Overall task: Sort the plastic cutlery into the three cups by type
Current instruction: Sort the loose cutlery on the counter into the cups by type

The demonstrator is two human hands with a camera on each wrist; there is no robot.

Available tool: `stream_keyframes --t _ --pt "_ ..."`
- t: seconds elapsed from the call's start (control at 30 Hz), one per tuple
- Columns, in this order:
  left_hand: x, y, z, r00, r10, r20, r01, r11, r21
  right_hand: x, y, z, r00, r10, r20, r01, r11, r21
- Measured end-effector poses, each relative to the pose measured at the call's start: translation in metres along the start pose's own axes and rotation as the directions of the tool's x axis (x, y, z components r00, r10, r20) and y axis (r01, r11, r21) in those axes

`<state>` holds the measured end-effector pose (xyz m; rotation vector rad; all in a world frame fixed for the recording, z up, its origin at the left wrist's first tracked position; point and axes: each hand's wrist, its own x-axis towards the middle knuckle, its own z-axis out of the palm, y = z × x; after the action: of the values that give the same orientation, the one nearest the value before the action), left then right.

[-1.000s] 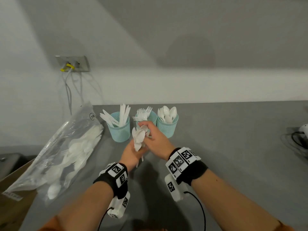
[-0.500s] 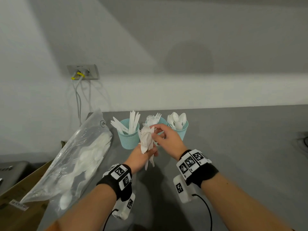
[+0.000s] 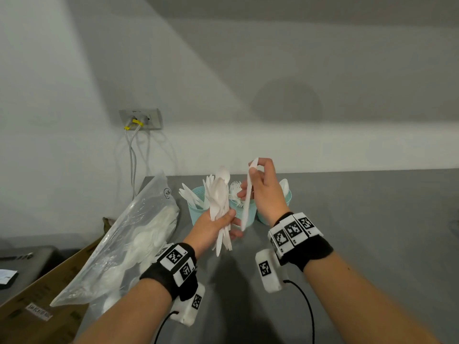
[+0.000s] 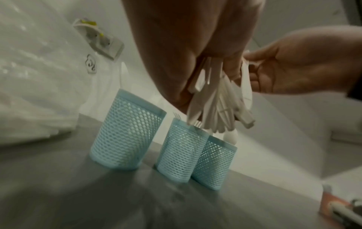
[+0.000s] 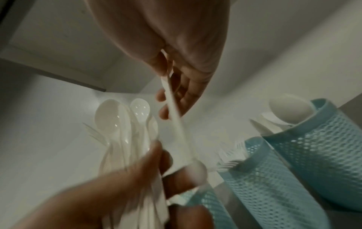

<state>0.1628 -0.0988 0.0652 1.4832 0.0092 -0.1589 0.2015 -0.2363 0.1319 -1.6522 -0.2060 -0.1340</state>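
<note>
My left hand [image 3: 227, 220] grips an upright bundle of white plastic cutlery [image 3: 219, 197] in front of the cups; spoon bowls [image 5: 112, 117] show at its top and the handles [image 4: 213, 108] hang below the fist. To its right, my right hand [image 3: 250, 181] pinches a single long white piece [image 3: 248, 197], apparently a knife, clear of the bundle. Three teal mesh cups stand in a row behind. The left cup [image 3: 195, 211] holds knives, the middle cup [image 3: 248, 216] forks, and the right cup [image 3: 286, 196] spoons, largely hidden by my right hand.
A clear plastic bag [image 3: 129, 244] of more white cutlery lies left of the cups, partly over a cardboard box [image 3: 37, 309]. A wall socket [image 3: 141, 119] with cables hangs above the table's back left corner. Grey tabletop [image 3: 372, 219] stretches to the right.
My right hand has drawn one piece out of the bundle and lifted it up and to the right. The left hand has raised the bundle a little.
</note>
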Motion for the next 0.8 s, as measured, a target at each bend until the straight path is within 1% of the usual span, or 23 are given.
stream_keyframes --t 0.07,0.1,0.2,0.23,0.3,0.37,0.47,0.6,0.67,0.8 --pt "0.001 -0.001 -0.006 0.999 0.019 -0.026 -0.017 0.997 0.072 0.006 -0.007 0.002 0.998 -0.063 -0.019 0.063 0.998 -0.019" --pt "0.001 -0.001 -0.009 0.999 0.028 -0.039 -0.024 0.994 0.104 0.009 -0.011 0.003 0.995 -0.096 -0.009 0.095 0.994 -0.045" --pt "-0.002 0.002 -0.014 0.994 0.078 -0.074 -0.066 0.985 0.157 0.014 -0.02 0.008 0.985 -0.148 0.092 0.16 0.978 -0.133" --pt "-0.004 0.003 -0.015 0.989 0.113 -0.097 -0.091 0.974 0.207 0.014 -0.021 0.01 0.984 -0.136 0.117 0.155 0.973 -0.171" --pt "-0.004 0.004 -0.018 0.968 0.189 -0.163 -0.125 0.932 0.341 0.016 -0.021 0.013 0.987 -0.101 0.124 0.129 0.962 -0.242" --pt "-0.003 0.003 -0.024 0.939 0.256 -0.23 -0.12 0.87 0.478 0.017 -0.02 0.014 0.99 -0.067 0.127 0.098 0.963 -0.253" --pt "-0.004 0.001 -0.032 0.913 0.31 -0.265 -0.082 0.775 0.626 0.019 -0.023 0.016 0.982 -0.036 0.185 0.086 0.959 -0.271" --pt "-0.005 0.003 -0.036 0.892 0.321 -0.317 0.006 0.695 0.719 0.013 -0.032 0.022 0.967 -0.018 0.255 0.087 0.961 -0.261" --pt "-0.006 0.005 -0.036 0.882 0.327 -0.34 0.023 0.69 0.724 0.009 -0.033 0.027 0.964 -0.013 0.267 0.09 0.956 -0.279" --pt "-0.009 0.009 -0.032 0.859 0.341 -0.382 0.035 0.706 0.708 0.009 -0.029 0.035 0.96 -0.04 0.276 0.136 0.931 -0.339"
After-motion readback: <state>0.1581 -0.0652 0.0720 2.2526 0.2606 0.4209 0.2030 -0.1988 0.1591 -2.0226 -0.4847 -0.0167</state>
